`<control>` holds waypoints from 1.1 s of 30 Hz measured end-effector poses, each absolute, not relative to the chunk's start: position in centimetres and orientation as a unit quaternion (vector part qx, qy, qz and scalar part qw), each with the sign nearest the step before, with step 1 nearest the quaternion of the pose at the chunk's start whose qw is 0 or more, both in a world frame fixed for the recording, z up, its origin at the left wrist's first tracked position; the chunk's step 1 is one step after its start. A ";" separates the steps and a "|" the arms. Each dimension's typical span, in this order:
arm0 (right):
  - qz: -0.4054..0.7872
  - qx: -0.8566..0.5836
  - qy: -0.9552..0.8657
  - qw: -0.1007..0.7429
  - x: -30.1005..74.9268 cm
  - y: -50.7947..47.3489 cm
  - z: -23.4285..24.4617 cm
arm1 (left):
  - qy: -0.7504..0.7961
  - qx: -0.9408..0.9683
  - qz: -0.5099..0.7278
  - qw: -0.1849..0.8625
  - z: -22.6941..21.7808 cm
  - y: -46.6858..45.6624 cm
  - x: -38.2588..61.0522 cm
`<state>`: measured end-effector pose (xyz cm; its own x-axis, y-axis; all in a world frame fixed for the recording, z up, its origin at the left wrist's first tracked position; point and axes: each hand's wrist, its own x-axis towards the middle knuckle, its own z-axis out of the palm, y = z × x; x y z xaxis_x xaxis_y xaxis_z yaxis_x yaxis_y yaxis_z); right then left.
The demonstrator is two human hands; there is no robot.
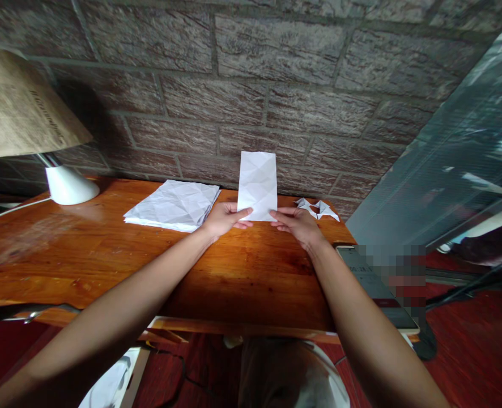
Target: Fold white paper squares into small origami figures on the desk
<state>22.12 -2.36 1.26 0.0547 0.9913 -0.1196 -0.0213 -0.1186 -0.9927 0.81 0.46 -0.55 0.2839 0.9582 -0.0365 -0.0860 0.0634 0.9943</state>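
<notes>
A creased white paper strip (257,184) stands upright at the far edge of the wooden table (106,255), leaning toward the brick wall. My left hand (223,220) pinches its lower left corner, fingers closed on the paper. My right hand (296,224) holds the lower right edge the same way. Both forearms reach across the table from the near side.
A stack of crumpled white sheets (174,205) lies left of the strip. Small folded paper pieces (319,208) sit to its right. A lamp with a white base (66,184) stands at the far left. A phone (374,283) rests on the table's right edge.
</notes>
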 end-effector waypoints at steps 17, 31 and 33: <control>0.514 -0.538 -0.444 0.499 22.1 -2.1 1.1 | 0.400 0.491 0.435 0.640 -0.6 0.7 0.7; 0.500 -0.545 -0.447 0.503 22.1 -2.2 1.5 | 0.435 0.485 0.441 0.617 0.2 0.3 0.7; 0.499 -0.546 -0.445 0.505 22.3 -2.1 1.4 | 0.431 0.480 0.442 0.623 0.3 0.3 0.6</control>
